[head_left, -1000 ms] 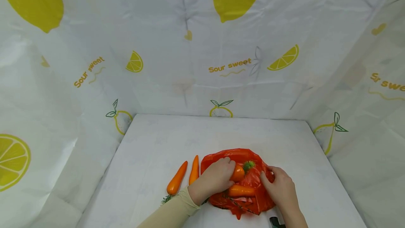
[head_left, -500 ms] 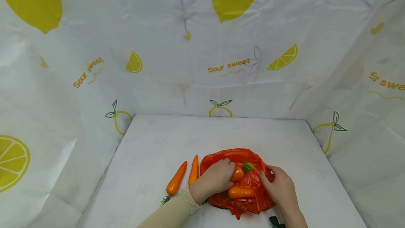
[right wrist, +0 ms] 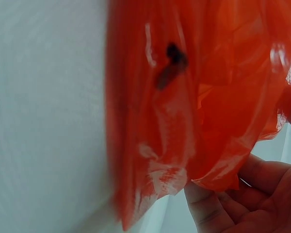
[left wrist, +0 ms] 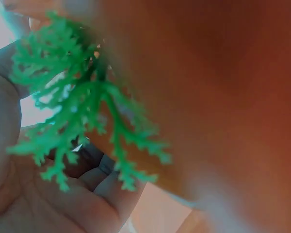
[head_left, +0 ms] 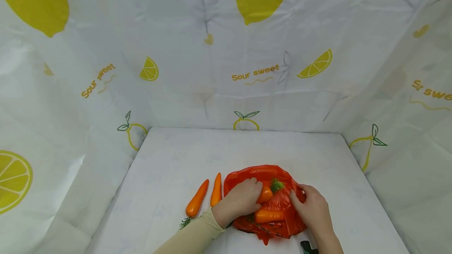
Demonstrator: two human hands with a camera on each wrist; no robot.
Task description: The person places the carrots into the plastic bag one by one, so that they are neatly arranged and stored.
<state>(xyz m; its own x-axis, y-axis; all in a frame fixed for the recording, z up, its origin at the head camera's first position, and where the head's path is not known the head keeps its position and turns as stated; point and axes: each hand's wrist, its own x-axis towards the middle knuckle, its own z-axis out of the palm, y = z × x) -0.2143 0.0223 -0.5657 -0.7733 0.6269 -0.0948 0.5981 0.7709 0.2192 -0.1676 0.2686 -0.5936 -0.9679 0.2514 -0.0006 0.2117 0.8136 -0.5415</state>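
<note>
Nearby two loose carrots (head_left: 197,199) (head_left: 216,191); left fingers (head_left: 252,186) grip bagged carrot (head_left: 266,194), right fingers (head_left: 308,191) pinch bag (head_left: 282,200).

- Left arm (head_left: 192,232): cream sleeve to wrist, angled up-right from bottom edge.
- Left hand (head_left: 243,198): back up, fingers curled in a grip.
- Right forearm (head_left: 329,243): bare, slanting up-left.
- Right hand (head_left: 315,208): thumb and fingers pinching.
</note>
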